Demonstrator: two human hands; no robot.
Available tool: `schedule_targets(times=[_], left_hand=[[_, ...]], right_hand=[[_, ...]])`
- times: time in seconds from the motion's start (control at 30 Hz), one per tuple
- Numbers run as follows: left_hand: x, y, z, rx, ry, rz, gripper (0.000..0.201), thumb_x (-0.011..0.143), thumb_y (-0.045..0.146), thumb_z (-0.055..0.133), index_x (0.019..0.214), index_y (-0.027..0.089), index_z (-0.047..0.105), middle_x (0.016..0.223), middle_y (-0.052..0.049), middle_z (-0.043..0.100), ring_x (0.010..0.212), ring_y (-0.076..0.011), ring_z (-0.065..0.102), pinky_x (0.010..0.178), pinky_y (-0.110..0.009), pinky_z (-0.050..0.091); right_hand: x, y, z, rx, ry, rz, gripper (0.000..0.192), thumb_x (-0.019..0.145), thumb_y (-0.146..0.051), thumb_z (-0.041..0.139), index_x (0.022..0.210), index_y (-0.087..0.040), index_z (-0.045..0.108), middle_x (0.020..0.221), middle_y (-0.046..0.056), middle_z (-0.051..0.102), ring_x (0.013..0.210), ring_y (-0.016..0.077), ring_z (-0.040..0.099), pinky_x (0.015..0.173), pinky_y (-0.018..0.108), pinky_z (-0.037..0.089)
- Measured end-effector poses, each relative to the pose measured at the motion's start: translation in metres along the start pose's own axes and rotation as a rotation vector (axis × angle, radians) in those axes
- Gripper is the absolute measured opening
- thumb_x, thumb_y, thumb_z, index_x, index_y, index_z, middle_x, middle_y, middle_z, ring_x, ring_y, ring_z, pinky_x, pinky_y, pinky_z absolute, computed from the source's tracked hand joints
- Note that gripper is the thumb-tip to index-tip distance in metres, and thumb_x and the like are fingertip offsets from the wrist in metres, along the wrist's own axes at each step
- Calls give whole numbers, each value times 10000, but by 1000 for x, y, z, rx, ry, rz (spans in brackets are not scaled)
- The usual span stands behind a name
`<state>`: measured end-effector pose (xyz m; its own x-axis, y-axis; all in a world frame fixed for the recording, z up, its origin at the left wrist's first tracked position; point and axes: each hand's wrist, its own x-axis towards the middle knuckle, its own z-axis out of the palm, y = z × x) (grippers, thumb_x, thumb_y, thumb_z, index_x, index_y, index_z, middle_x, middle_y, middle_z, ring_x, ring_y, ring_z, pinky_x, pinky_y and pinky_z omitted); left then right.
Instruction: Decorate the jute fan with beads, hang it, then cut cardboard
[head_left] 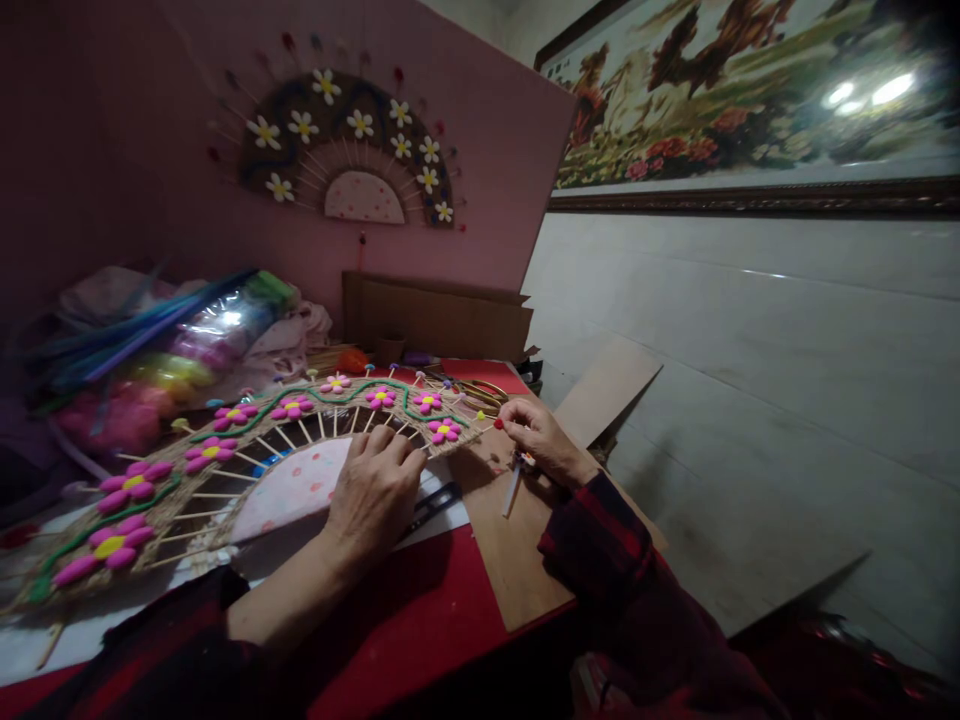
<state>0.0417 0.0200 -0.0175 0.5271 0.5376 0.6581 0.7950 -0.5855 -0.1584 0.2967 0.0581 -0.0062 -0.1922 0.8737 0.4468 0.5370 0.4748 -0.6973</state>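
Straw-woven fan with pink foam flowers and wooden ribs (pixel 247 450) lay across the red table's (pixel 420 620) far edge; left hand (pixel 375 490) pressed its ribs, fingers curled, while right hand (pixel 540 435) pinched a red-tipped stick (pixel 491 425) at the fan's right end

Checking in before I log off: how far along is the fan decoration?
Done: the fan carries pink flowers along a green vine. In hand: the left hand presses its spokes, and the right hand works at the fan's right tip, where a red bead shows. Left: cannot tell.
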Motion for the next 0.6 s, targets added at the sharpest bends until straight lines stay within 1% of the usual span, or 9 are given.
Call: schedule_targets(times=[0.27,0.47,0.6], left_hand=[[0,0,1,-29,42,9,164,801,104,513,710,178,629,731,-92,614,787,-257,459,691,-387,352],[1,0,1,8,-2,15,133,802,122,540,711,173,623,747,-83,622,798,-257,471,709,-385,357],[1,0,1,18,10,21,128,802,127,547,721,177,633,739,-80,624,795,-257,473,699,-386,356]], right_hand=[[1,5,2,-33,-3,-31,66,755,-192,503,699,-180,535,760,8,543,695,144,481,666,281,375],[1,6,2,-35,-17,-24,59,757,-179,504,707,-177,536,759,6,535,688,140,480,656,276,375],[1,5,2,-34,-14,-28,69,763,-185,503,702,-180,535,760,5,537,691,140,481,656,274,376]])
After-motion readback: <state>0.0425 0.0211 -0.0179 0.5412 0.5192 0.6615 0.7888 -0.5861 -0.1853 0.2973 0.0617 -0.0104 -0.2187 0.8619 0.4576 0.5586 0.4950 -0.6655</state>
